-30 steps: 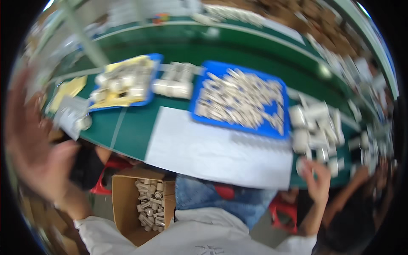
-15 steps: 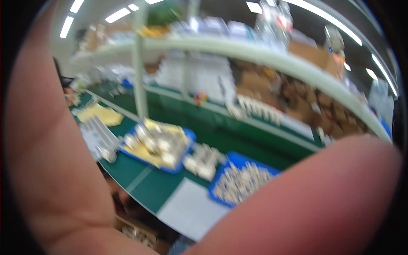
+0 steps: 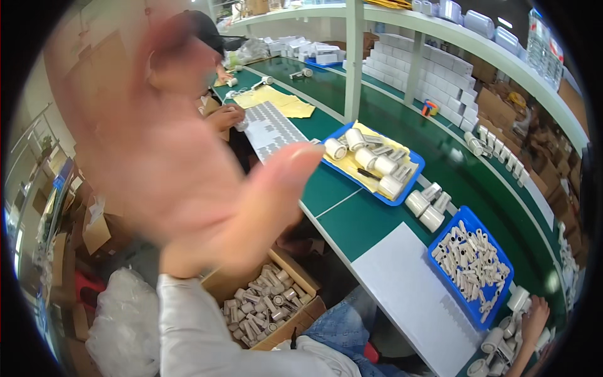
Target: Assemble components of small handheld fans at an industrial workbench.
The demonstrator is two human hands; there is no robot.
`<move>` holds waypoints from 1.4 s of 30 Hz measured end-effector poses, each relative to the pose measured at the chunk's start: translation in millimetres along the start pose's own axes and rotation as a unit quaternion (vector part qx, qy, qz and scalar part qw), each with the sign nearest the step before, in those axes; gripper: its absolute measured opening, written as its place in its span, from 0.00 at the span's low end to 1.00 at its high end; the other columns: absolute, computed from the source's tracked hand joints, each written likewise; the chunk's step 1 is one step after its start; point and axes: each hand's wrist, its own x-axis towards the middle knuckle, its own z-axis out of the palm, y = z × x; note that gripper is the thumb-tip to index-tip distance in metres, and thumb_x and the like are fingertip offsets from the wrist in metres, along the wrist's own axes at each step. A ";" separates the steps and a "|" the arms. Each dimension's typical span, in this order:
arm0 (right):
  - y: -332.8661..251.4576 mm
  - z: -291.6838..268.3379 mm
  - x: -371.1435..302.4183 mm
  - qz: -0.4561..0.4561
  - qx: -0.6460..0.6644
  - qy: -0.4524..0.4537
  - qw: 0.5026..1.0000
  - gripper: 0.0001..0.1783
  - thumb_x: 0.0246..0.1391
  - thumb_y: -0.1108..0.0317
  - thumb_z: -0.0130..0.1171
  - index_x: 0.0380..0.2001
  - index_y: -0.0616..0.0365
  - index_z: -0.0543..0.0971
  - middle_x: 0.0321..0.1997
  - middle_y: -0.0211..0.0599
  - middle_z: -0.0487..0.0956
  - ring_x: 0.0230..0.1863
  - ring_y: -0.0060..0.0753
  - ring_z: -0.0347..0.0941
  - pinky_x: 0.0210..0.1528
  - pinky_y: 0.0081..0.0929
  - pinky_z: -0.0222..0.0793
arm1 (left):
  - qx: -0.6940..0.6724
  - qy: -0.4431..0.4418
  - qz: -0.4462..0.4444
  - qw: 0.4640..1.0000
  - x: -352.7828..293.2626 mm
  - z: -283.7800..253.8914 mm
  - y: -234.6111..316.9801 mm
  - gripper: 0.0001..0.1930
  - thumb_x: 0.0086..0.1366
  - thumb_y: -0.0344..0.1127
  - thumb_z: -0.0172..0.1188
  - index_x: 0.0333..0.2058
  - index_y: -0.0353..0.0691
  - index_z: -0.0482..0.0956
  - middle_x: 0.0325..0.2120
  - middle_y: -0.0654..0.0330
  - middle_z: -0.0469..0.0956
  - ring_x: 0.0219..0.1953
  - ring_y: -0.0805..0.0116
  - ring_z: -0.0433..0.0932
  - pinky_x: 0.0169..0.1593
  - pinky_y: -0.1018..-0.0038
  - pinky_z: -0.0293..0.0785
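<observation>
The left hand (image 3: 182,169) is so close to my camera that it blocks a big piece of my view. Its thumb sticks far out and its palm looks bare, so I see it holding nothing. The fingers are a blur, and I can't count them.

The right hand (image 3: 536,316) is small and far down by my bottom right corner. It is over the white plastic parts (image 3: 493,340), which lie in a heap at the right end of the worktop (image 3: 352,229). The fingers are bent, but I can't tell how far apart they are, or if they grip a part. The dark rim of my view cuts off some of the heap.

A pale sheet (image 3: 414,295) lies along the worktop's near edge. Past its far edge is a blue tray (image 3: 499,250) of little tubes — too mixed up for me to count.

Below the near edge, a cardboard box (image 3: 308,317) is full of more pale parts. The left hand and sleeve hide its left corner. Behind the left hand I see a co-worker's dark cap (image 3: 207,31) — the rest of that person is mostly covered.
</observation>
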 end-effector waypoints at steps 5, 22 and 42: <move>-69.3 -17.6 -36.6 -0.023 0.224 -0.027 0.974 0.33 0.30 0.75 0.74 0.48 0.64 0.78 0.44 0.48 0.80 0.50 0.47 0.76 0.50 0.36 0.72 | -0.106 -0.278 -0.368 0.881 -152.9 75.7 38.1 0.26 0.54 0.28 0.70 0.53 0.39 0.75 0.51 0.56 0.76 0.57 0.56 0.72 0.62 0.63 0.64; -237.0 18.6 -71.7 -0.009 0.506 -0.097 0.857 0.15 0.60 0.61 0.61 0.44 0.61 0.83 0.42 0.44 0.77 0.46 0.47 0.74 0.49 0.38 0.71 | -0.377 -0.589 -0.276 0.659 -277.6 308.7 163.2 0.16 0.53 0.41 0.73 0.38 0.41 0.85 0.31 0.57 0.82 0.38 0.58 0.79 0.44 0.62 0.75; -197.5 -6.8 -109.8 0.069 0.574 0.050 0.814 0.15 0.58 0.70 0.64 0.49 0.58 0.81 0.43 0.39 0.80 0.46 0.35 0.77 0.47 0.30 0.73 | -0.362 -0.496 -0.420 0.668 -227.9 291.8 179.1 0.04 0.64 0.30 0.64 0.35 0.36 0.80 0.30 0.60 0.84 0.31 0.71 0.82 0.35 0.76 0.75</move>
